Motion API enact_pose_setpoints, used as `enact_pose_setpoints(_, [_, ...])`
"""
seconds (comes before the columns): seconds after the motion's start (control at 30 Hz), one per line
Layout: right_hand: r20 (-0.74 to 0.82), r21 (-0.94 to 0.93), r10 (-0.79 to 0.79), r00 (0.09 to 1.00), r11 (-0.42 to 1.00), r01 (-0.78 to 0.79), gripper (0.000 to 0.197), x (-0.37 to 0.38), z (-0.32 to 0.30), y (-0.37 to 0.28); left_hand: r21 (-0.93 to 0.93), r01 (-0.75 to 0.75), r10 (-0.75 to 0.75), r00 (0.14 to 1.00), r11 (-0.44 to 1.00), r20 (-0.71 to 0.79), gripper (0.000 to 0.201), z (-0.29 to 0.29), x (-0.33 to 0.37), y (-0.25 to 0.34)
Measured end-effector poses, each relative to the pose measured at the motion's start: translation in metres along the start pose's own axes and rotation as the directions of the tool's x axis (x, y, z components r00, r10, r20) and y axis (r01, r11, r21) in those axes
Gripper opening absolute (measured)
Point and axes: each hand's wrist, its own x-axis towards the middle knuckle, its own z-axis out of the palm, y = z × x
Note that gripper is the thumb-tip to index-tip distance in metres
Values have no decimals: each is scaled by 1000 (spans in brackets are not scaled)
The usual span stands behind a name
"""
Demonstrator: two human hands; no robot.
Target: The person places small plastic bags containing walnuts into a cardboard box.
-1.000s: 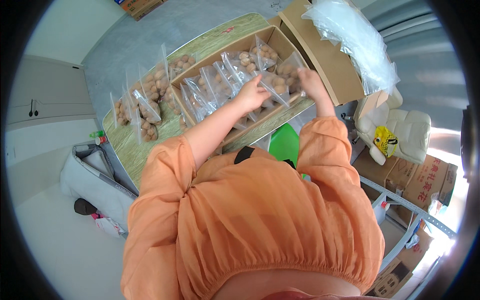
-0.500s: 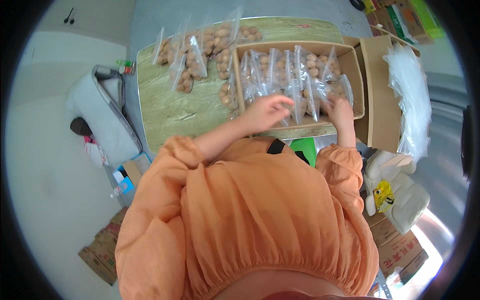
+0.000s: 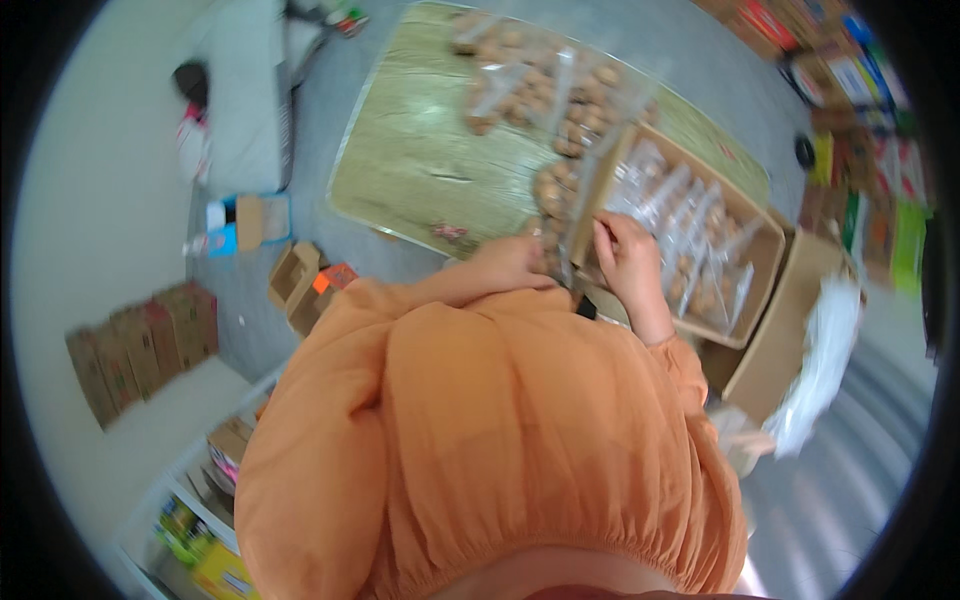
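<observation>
Clear plastic bags of round brown nuts, which look like walnuts, fill a cardboard box (image 3: pixel 768 275) at the table's right side. More bagged nuts (image 3: pixel 590 115) lie along the table's far side and down the box's left side. My left hand (image 3: pixel 510 262) is low at the table's near edge, its blurred fingers closed at the nearest bag of nuts (image 3: pixel 552 192) beside the box. Over the box's left wall, my right hand (image 3: pixel 632 262) has its fingers curled in a pinch; whatever they hold is hidden.
The green wood-patterned table (image 3: pixel 410 150) has a small pinkish scrap (image 3: pixel 449 231) near its front edge. A stack of clear plastic bags (image 3: pixel 820 365) hangs over the box's open flap (image 3: pixel 765 350). An opened carton (image 3: pixel 295 283) stands on the floor to the left.
My view has swung, so the table and box appear tilted. My right hand has left the box's right end for its left wall. My left hand has moved off the box to the bags beside it.
</observation>
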Motion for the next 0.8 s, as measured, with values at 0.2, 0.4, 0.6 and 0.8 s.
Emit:
enact_pose_setpoints(0.2, [192,-176,-233,953,948,267,17,28,35,-12,199,5,-15,999,980,48,76,10,23,44])
enact_pose_setpoints(0.4, [251,-367,-58,966,918,150,22,48,48,-22,356,28,-24,1000,934,-18,44,41,54,33])
enact_pose_setpoints(0.6, [179,-728,-132,975,649,222,39,51,47,12,121,30,-8,985,992,-172,25,25,26,10])
enact_pose_setpoints(0.8, [316,-745,-37,948,608,273,47,53,46,12,-127,-19,-19,955,992,-295,19,20,0,-3])
